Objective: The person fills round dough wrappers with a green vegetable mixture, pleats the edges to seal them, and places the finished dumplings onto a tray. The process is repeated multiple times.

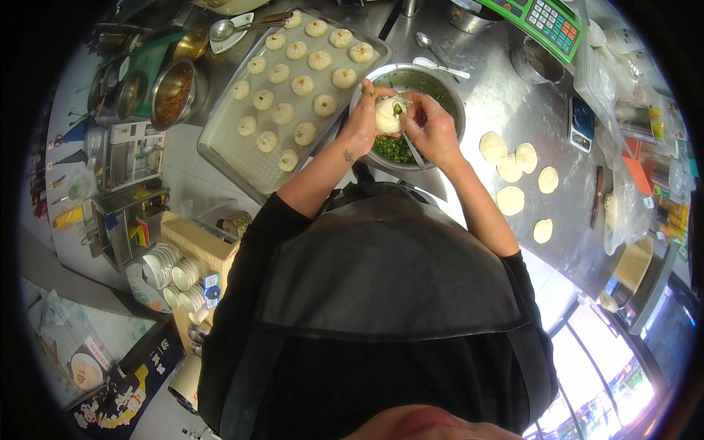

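Note:
A round dough bun (389,116) with green filling showing in its pleated top sits in my left hand (363,118). My right hand (433,127) pinches the bun's edge with thumb and forefinger. A metal utensil handle (413,151) sticks out below my right fingers; whether that hand grips it I cannot tell. Both hands are above a steel bowl (461,110) holding chopped green filling (397,149). Left of the bowl, a metal tray (220,151) carries several pleated buns (282,113) in rows. Several flat dough rounds (510,200) lie on the steel table at right.
A spoon (432,48) and a white-handled utensil (441,67) lie behind the bowl. A small digital scale (581,124), a rolling pin (597,197) and a green scale (542,25) occupy the right side. A bowl of brown filling (177,93) stands at left.

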The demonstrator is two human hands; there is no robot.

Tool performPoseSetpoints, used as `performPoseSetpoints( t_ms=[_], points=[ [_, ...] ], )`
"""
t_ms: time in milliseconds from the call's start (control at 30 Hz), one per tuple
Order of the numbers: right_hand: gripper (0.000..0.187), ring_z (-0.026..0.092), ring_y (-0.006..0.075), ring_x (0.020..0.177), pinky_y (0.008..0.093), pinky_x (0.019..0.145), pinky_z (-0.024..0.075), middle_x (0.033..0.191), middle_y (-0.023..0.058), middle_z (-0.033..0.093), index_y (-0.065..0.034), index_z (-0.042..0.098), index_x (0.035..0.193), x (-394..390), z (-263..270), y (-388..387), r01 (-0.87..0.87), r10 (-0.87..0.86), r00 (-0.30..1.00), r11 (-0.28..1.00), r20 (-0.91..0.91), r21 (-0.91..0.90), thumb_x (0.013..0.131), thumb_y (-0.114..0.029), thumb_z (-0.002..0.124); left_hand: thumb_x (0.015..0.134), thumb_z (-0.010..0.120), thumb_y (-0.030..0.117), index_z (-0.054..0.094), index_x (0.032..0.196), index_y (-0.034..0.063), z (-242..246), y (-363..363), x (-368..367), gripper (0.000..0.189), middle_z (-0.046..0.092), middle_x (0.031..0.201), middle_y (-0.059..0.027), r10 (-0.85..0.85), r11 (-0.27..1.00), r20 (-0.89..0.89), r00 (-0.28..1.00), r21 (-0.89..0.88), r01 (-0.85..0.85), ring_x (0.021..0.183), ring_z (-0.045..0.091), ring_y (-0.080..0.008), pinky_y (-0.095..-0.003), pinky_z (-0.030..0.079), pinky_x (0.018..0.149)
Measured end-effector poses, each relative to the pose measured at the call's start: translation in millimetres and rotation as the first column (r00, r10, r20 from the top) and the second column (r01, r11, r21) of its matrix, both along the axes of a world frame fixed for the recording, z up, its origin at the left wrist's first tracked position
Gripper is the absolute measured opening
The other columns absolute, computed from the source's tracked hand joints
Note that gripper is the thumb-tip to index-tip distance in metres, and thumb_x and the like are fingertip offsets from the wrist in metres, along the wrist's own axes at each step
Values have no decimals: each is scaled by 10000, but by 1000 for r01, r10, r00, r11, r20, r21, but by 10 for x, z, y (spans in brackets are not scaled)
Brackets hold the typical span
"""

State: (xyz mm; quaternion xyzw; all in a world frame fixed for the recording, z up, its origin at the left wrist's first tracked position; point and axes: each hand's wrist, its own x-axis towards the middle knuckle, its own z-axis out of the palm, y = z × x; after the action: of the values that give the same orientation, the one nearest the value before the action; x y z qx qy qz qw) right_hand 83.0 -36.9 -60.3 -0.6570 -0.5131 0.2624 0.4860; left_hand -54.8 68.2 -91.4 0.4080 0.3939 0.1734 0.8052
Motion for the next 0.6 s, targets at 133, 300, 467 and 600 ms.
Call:
performPoseSetpoints(
  t_ms=[133,300,467,600],
  points=[
    [252,640,279,748,369,681,519,848,125,629,-5,662,1093,34,-55,8,-11,1,991,997,137,72,848,-21,718,980,145,754,561,1256,94,12,-7,2,827,673,1072,-106,1,1000,6,1000,15,-1,919,688,-224,-372,583,685],
    [189,642,332,787,396,688,521,883,140,644,-11,674,1024,21,-112,39,-25,-8,977,988,213,151,849,-37,738,979,168,757,576,1222,69,38,-1,-23,836,682,1021,-114,-33,999,9,999,10,33,809,706,-232,-353,580,611],
    [132,660,184,675,325,626,528,882,115,648,11,674,995,58,-48,52,-80,66,984,993,164,82,888,-33,737,992,130,739,579,1235,79,54,5,-32,835,686,1048,-112,13,1000,15,1000,-17,-12,838,696,-238,-352,553,613],
    [169,648,338,804,416,692,527,885,141,640,-10,667,991,49,-2,50,-87,75,983,994,168,68,846,-43,747,995,129,733,581,1228,75,51,-21,-33,832,684,1034,-110,52,999,22,998,-1,-52,815,687,-227,-346,555,603]
  ],
)
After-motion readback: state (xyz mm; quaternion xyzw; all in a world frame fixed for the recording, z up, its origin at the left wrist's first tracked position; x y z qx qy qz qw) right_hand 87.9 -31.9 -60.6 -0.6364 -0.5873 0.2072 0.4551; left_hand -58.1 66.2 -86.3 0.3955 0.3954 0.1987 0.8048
